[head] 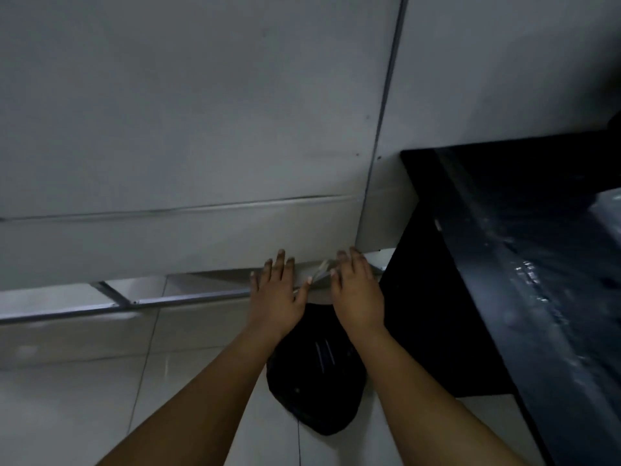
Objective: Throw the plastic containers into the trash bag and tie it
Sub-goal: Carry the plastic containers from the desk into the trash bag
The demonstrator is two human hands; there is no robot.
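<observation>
The black plastic trash bag [316, 375] sits on the pale tiled floor [84, 415], tucked against the side of the dark glossy counter [504, 264], and both arms reach out over it. Between the two hands, above the bag's mouth, there is a small clear crinkled piece of plastic [322, 271], too blurred for me to say whether it is one of the containers or only a wrapper.

The risk I see from here: that piece looks as if it hangs past the far edge of the bag, toward the grey wall panel [201, 129], so a release now could drop it on the floor behind the bag rather than inside. The bag also looks slumped and soft, so its mouth may fold shut if nothing holds it open.

The left hand [276, 295] has its grip wide, fingers straight and spread, holding nothing. The right hand [357, 292] is also flat and open; its fingertips [346, 255] lie just beside the clear plastic, but whether they touch it I cannot tell.
</observation>
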